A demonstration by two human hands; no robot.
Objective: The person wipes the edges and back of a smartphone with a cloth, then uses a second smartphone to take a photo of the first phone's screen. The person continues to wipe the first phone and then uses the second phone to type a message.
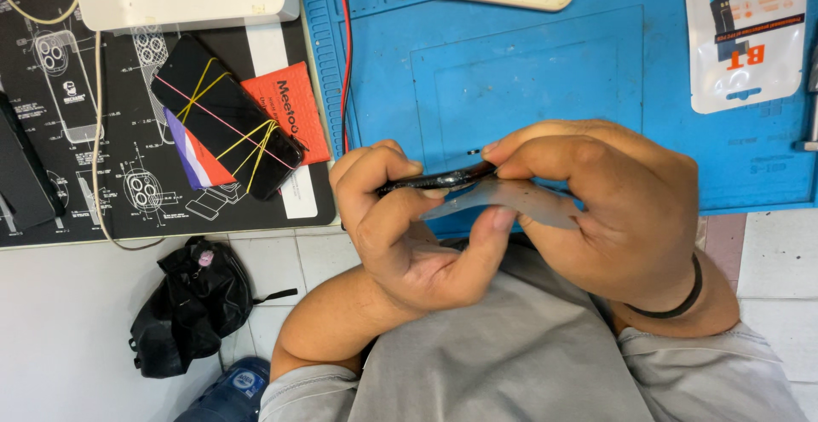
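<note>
Edge-on, a thin dark phone [434, 182] sits pinched btwn both hands over the blue work mat [545, 81]; left hand [400, 217] clenched on its near end, right hand [596, 200] grasping a translucent plastic pry card [528, 203] just under it; prob. light, stiff, slippery, fragile glass; hold by the edges, not faces.

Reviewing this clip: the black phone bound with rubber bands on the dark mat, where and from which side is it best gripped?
Probably across its two long edges, near the middle, from above. The banded phone lies flat and diagonal on the dark mat, partly over an orange card, so its face is exposed and its edges are free. Both the left hand and right hand are holding a thin dark part.
</note>
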